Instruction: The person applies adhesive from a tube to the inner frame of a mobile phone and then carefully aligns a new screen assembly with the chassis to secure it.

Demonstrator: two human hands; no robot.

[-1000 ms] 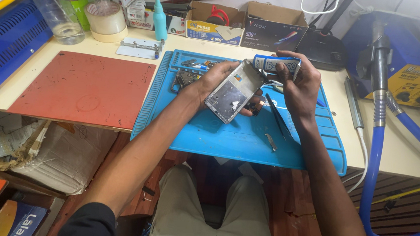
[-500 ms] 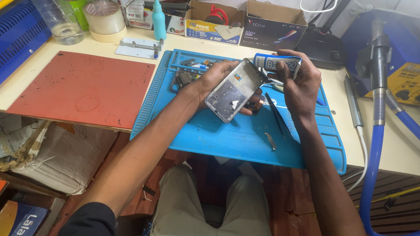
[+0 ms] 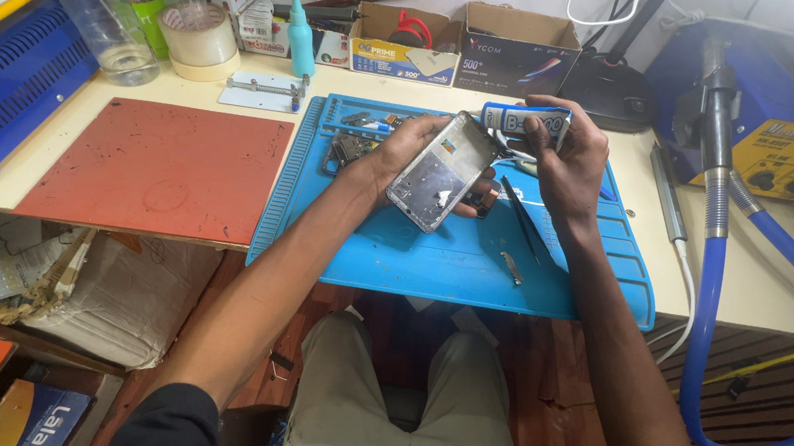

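Head view. The left hand holds a phone frame by its long edges, tilted, open side up, above the blue mat on the counter. The right hand is closed around a blue-and-white glue tube, lying level, its tip just beside the frame's upper corner.

Handling, as judged: the frame looks light, thin, stiff and easily bent or scratched; the edges are the safe hold. The tube looks soft, so it should yield to a light squeeze.

Not determinable: the tube's nozzle is hidden between frame and fingers; whether glue is flowing cannot be told. Small parts behind the left hand are partly covered. Tweezers lie on the mat below the right hand.
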